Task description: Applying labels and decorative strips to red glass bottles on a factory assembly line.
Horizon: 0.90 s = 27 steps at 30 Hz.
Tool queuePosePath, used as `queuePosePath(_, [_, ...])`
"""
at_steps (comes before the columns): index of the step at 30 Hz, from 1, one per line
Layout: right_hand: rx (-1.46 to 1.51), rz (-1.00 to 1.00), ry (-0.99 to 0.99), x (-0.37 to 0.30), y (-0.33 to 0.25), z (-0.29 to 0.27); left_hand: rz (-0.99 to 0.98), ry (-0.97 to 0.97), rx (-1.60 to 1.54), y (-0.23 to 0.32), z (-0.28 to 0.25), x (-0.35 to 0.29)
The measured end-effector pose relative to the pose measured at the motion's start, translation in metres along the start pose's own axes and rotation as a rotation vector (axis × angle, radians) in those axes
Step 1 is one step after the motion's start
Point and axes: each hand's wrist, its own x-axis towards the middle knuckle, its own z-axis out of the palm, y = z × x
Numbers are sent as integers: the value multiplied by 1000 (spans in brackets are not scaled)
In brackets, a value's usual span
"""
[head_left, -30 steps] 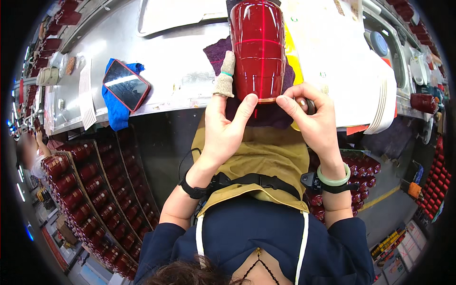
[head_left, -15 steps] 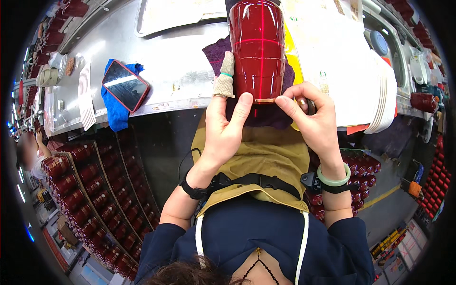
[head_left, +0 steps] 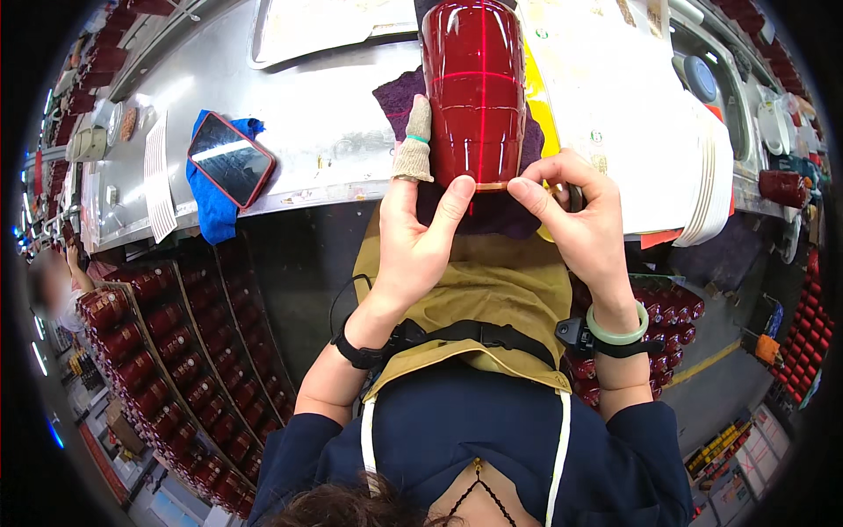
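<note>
Left hand (head_left: 417, 246): thumb (head_left: 452, 202) shifted; grip partly open, touching red vessel (head_left: 474, 105).

A glossy, deep-red vase (head_left: 479, 110) lies on its side over a dark purple cloth (head_left: 398, 98), its narrower end, edged in pale gold, pointing toward the viewer. Thin, bright red lines cross on its smooth, ridged body.

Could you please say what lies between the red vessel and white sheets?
Head view: a yellow strip and purple cloth lie between the red vessel and white sheets.
</note>
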Motion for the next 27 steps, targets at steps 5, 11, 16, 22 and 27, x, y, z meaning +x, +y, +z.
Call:
queuePosePath(5, [-5, -15, 1, 0, -2, 0, 4, -1, 23, -1, 0, -1])
queuePosePath(11, [-18, -7, 2, 3, -4, 1, 10, 2, 41, 2, 2, 1])
queuePosePath(16, [-66, 57, -32, 5, -7, -1, -31, 7, -52, 6, 3, 2])
queuePosePath(22, [-84, 72, -43, 6, -9, -1, -29, 40, -148, -4, -7, -1])
queuePosePath(27, [-75, 62, -32, 6, -5, -1, 348, 162, 421, -5, -15, -18])
